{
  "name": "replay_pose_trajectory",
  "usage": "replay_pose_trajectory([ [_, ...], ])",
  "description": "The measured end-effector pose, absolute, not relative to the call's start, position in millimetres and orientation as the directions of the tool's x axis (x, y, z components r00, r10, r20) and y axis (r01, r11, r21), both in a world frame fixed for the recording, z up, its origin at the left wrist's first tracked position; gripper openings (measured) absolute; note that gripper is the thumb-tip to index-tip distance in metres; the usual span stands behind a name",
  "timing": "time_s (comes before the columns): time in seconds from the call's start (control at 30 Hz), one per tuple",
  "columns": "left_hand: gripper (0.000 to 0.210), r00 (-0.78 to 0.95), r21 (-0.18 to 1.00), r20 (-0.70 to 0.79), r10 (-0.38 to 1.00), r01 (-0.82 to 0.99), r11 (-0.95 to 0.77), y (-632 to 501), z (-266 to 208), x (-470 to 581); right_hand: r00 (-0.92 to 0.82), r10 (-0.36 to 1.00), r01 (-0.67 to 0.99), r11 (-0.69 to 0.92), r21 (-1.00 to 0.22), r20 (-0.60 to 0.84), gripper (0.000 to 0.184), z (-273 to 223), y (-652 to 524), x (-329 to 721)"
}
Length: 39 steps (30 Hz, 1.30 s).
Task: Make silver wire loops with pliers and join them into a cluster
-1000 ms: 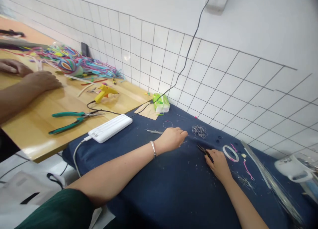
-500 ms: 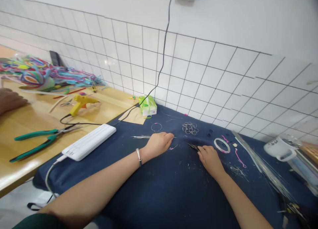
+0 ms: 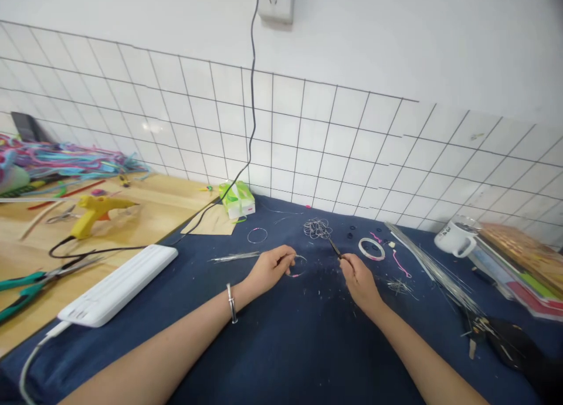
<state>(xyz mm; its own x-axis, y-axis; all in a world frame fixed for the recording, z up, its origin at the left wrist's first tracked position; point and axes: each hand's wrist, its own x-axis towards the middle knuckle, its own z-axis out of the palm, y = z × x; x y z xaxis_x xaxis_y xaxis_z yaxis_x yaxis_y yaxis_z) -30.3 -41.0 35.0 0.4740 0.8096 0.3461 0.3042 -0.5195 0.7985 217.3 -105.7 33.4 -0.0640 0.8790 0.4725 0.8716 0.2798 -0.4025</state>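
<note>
My left hand [image 3: 270,270] is closed, thumb and fingers pinched on a thin curved wire [image 3: 301,257]. Just below its fingertips shows a short pink piece [image 3: 295,275] on thin wire; whether this belongs to the pinched wire I cannot tell. A bundle of straight wires [image 3: 233,257] lies left of that hand, below a wire ring [image 3: 257,235]. Wrapped round dark-handled pliers [image 3: 335,248], my right hand [image 3: 360,282] keeps their tips pointing away from me, close to a heap of wire loops [image 3: 317,228].
On the right are a white ring-shaped coil [image 3: 372,249], long wires [image 3: 433,267] and a white mug [image 3: 457,236]. A white power bank [image 3: 118,285], yellow glue gun [image 3: 99,211], green-handled pliers [image 3: 35,285] and tissue pack [image 3: 237,200] are leftward. A black cable [image 3: 251,112] hangs down the wall.
The view has swung right, so everything appears shifted left. The pliers now point more steeply away, their tips nearer the wire loops. My left fingers have curled in, with a curved wire showing beside them.
</note>
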Motion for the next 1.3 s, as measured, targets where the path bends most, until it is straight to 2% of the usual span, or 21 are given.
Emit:
replay_pose_trajectory([
  [0.07,0.021,0.486,0.823,0.323,0.812,0.280,-0.494,-43,35,-31,-0.021,0.905,0.819,0.260,-0.511,0.425,0.024,39,-111,209],
  [0.17,0.019,0.512,0.843,0.295,0.807,0.257,-0.472,-47,34,-31,-0.032,0.928,0.769,0.261,-0.583,0.372,0.023,37,-113,199],
  [0.37,0.016,0.568,0.822,0.293,0.769,0.261,-0.506,-58,32,-29,-0.081,0.956,0.742,0.248,-0.623,0.284,0.024,20,-111,190],
  [0.6,0.017,0.599,0.763,0.324,0.732,0.292,-0.576,-69,32,-22,-0.114,0.967,0.683,0.242,-0.689,0.226,0.019,32,-123,176],
  [0.83,0.017,0.675,0.667,0.375,0.635,0.278,-0.691,-76,30,-21,-0.211,0.938,0.714,0.340,-0.612,0.275,0.016,32,-128,164],
  [1.0,0.017,0.705,0.596,0.378,0.600,0.311,-0.740,-71,33,-20,-0.206,0.933,0.725,0.347,-0.595,0.294,0.016,35,-124,162],
  [1.17,0.020,0.683,0.566,0.389,0.619,0.353,-0.745,-55,40,-15,-0.207,0.929,0.778,0.347,-0.523,0.308,0.017,42,-105,167],
  [1.3,0.020,0.629,0.604,0.358,0.690,0.407,-0.685,-42,35,-12,-0.263,0.905,0.804,0.397,-0.443,0.335,0.016,37,-83,170],
])
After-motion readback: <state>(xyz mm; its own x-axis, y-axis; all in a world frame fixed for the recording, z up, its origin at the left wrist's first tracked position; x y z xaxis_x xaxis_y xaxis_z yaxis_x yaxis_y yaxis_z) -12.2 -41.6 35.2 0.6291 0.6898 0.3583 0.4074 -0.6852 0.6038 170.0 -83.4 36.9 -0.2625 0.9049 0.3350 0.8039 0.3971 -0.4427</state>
